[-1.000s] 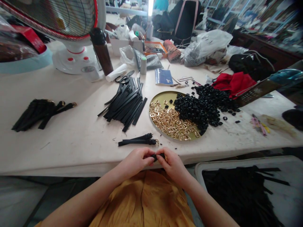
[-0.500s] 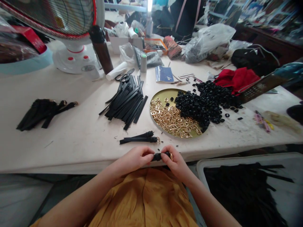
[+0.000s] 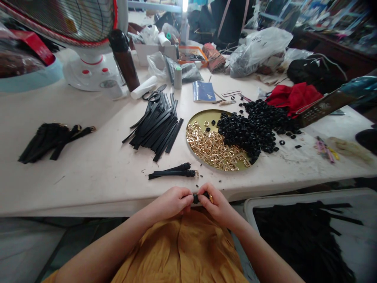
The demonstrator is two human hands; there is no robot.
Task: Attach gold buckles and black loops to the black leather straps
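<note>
– So, what is the biggest thing?

– The pale table (image 3: 97,182). A fan (image 3: 91,74) stands at its far left side. A white tub (image 3: 247,204) with black strips (image 3: 294,236) in it sits lower down, by the person's right arm.

– And after those?

– A round gold tray (image 3: 203,115). Then a spread-out heap of black straps (image 3: 156,131) near the middle, and a smaller bunch of straps (image 3: 44,141) off to the left.

– What about the hands?

– They are close together at the front edge. The left hand (image 3: 173,201) pinches a short black strap (image 3: 195,199) with thumb and finger. The right hand (image 3: 217,202) pinches it too, with a gold buckle (image 3: 211,198) peeking out by its fingers.

– So where is that strap?

– Right between the two hands, just above the lap.

– How could this be done well?

– Probably by holding tight on the left and nudging gently with the right thumb. The strap should stay flat, because a twist might make it bunch up.

– Any tiny things?

– Lots! Loose gold buckles (image 3: 212,145) lie on the tray, and black loops (image 3: 247,127) spill over its side.
</note>
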